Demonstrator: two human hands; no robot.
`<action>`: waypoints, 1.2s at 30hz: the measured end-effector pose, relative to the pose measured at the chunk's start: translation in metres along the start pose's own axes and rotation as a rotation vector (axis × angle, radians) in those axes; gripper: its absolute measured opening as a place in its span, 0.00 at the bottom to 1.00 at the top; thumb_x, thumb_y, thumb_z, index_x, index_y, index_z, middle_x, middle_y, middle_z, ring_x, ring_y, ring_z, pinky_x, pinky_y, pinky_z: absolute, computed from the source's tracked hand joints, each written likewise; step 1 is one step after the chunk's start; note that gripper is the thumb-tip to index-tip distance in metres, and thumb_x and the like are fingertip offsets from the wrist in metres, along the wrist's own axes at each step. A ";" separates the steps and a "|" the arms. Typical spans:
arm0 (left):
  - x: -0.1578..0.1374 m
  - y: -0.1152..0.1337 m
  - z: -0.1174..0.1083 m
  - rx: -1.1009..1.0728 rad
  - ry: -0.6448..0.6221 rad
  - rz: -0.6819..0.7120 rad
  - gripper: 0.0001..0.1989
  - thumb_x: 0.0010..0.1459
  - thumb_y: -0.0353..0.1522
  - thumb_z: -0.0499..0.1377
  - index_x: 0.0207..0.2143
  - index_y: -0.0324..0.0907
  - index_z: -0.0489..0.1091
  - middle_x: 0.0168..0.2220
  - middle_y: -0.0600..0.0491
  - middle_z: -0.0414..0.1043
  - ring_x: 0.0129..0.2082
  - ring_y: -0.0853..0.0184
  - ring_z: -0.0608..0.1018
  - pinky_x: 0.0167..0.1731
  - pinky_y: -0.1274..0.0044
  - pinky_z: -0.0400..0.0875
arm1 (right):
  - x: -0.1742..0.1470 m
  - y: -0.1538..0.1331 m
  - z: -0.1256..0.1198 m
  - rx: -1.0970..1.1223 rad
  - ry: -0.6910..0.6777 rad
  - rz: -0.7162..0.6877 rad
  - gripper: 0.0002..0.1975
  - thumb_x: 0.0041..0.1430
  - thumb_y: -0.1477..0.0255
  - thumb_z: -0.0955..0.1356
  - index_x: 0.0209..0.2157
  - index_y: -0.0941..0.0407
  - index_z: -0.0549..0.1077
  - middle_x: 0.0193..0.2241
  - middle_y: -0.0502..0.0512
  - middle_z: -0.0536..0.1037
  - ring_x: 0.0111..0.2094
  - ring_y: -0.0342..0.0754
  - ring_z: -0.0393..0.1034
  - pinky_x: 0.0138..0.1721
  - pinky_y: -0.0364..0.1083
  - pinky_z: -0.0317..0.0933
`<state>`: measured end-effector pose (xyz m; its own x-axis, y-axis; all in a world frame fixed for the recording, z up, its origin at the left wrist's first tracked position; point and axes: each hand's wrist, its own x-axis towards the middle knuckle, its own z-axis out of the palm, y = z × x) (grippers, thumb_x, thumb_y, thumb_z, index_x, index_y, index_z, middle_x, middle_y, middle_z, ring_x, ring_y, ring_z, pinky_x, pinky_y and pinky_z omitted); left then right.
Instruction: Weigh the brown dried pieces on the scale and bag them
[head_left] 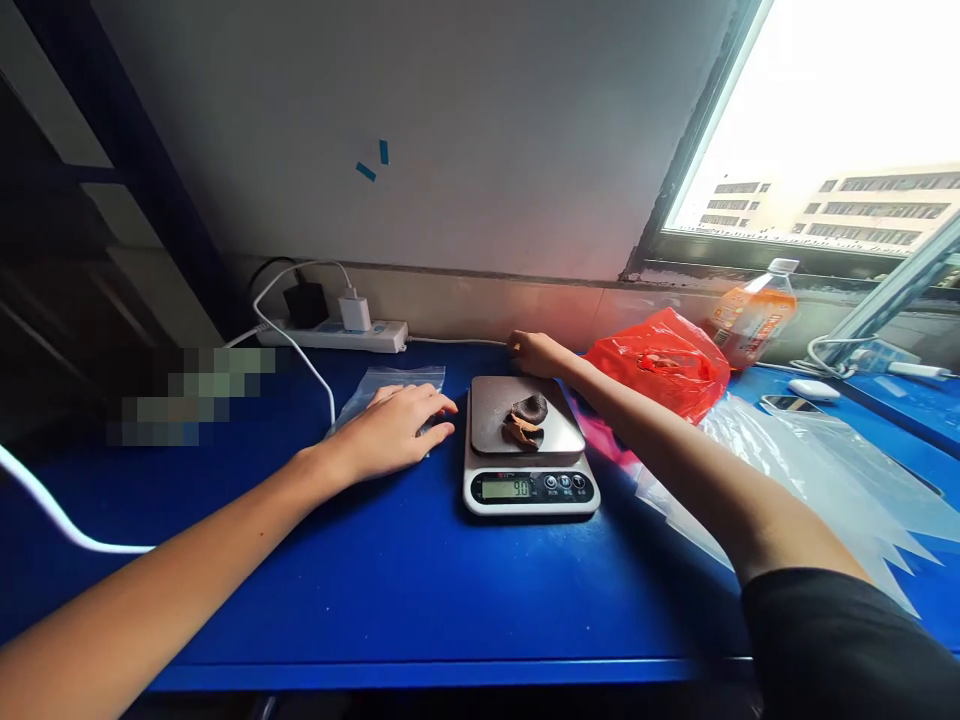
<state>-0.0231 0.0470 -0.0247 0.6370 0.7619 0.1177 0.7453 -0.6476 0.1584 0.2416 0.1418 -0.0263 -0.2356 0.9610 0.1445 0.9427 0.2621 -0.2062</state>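
A white kitchen scale with a steel plate stands on the blue table, its small display lit with digits. On the plate lie a dark, curled dried piece and a brown, peel-like dried piece. To the left of the scale, my left hand rests with fingers apart over a clear zip bag, holding nothing. My right hand reaches behind the scale, near a white cable along the wall. Its fingers are curled together, and whatever may be in them is hidden.
A red plastic bag lies right of the scale, with an orange drink bottle behind it. Clear plastic bags spread beneath my right forearm. A power strip with chargers sits along the wall; a white cable hangs toward my left wrist.
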 end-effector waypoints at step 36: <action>-0.044 0.041 -0.034 -0.216 0.313 0.438 0.14 0.66 0.34 0.51 0.48 0.46 0.73 0.37 0.51 0.79 0.39 0.62 0.78 0.45 0.67 0.71 | -0.092 -0.013 -0.052 0.151 0.240 -0.295 0.05 0.58 0.70 0.68 0.32 0.57 0.74 0.33 0.54 0.79 0.32 0.44 0.72 0.35 0.43 0.63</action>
<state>-0.0268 -0.0127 0.0104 0.7639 0.4125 0.4963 0.3475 -0.9109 0.2224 0.2635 0.0454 0.0135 -0.4120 0.7999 0.4364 0.7936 0.5503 -0.2595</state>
